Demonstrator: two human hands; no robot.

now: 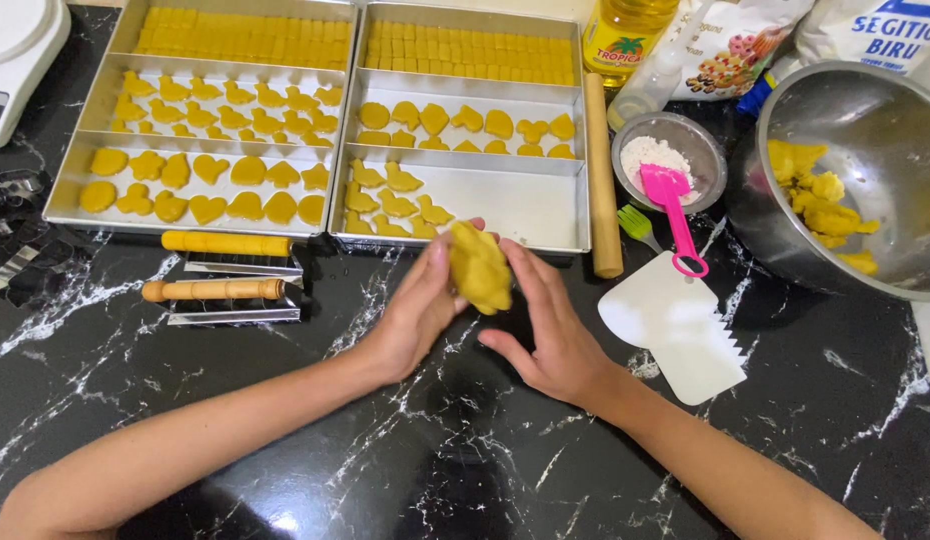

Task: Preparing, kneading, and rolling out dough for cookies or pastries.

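The black marbled table [465, 460] carries metal trays [545, 215] of cut yellow shapes, with a steel bowl [885, 130] at right. A lump of yellow dough [480, 268] sits just in front of the trays, its long axis nearly upright. The left hand [417, 312] and right hand [550, 335] press it between curved palms, fingers half closed, equally near.

left hand [420, 310] and right hand [550, 335] pressing yellow dough lump [480, 268], black marble counter [465, 450]
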